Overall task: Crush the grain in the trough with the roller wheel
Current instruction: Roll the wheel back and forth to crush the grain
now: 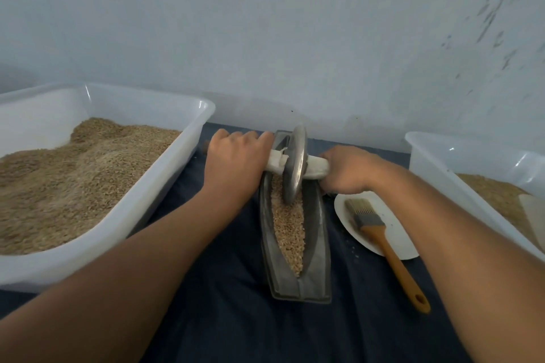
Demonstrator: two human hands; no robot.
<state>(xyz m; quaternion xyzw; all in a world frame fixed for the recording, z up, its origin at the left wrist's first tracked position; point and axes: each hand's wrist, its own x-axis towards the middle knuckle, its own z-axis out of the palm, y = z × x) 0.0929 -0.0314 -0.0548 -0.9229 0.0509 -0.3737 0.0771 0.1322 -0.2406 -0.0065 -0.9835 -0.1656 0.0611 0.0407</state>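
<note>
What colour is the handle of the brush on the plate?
Orange. The brush handle shows plainly in the head view, sticking out past the white plate.

Two bare forearms reach into view from the bottom corners, both uncovered from the lower edge of the frame to the wrist, with no sleeve showing on either. The left hand and the right hand are bare too: no gloves, rings, watch or bracelet are visible on them. The fingernails cannot be made out.
</note>
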